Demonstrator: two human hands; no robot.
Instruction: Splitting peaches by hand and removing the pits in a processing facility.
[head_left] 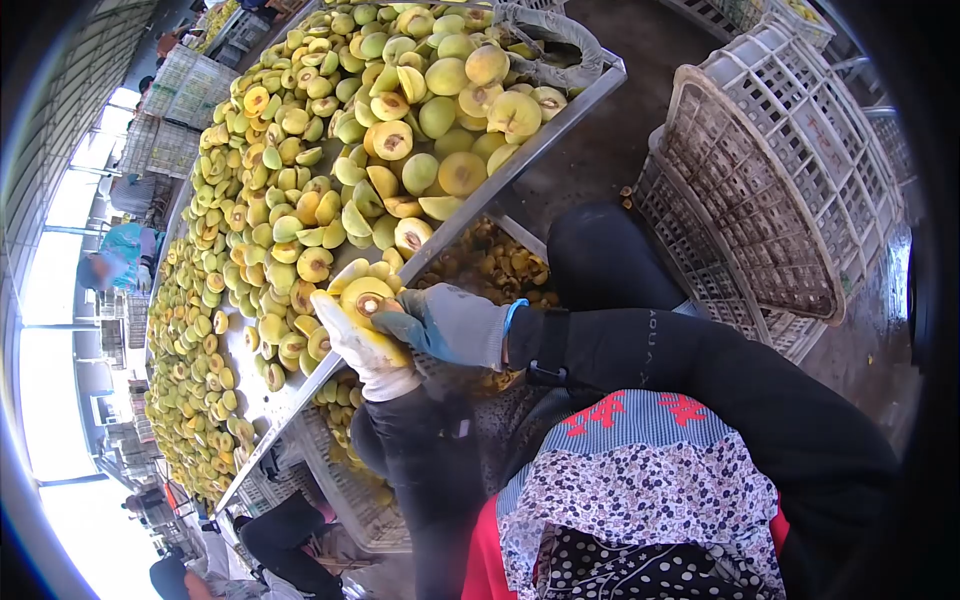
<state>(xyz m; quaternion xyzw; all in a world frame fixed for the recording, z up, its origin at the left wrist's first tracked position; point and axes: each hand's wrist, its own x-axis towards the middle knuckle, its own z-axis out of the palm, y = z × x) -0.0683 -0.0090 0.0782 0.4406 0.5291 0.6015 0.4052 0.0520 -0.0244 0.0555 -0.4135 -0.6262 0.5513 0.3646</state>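
My left hand (pixel 358 345), in a white glove, is closed around yellow-green peach halves at the metal table's near edge. One peach half (pixel 366 294) faces up with its brown pit area showing at the centre. My right hand (pixel 450 322), in a grey-blue glove, has its fingers curled against the cut face of that half. Whether a small tool sits in those fingers is hidden. Just beyond both hands, a big heap of cut peaches (pixel 300 215) covers much of the metal table (pixel 245 350).
Below the table edge lie brownish peach scraps (pixel 490 255) and a crate (pixel 350 500) holding more peaches. Large plastic baskets (pixel 750 190) stand at my right. Another person (pixel 120 255) in teal is across the table; someone's dark-clothed leg (pixel 290 545) shows at lower left.
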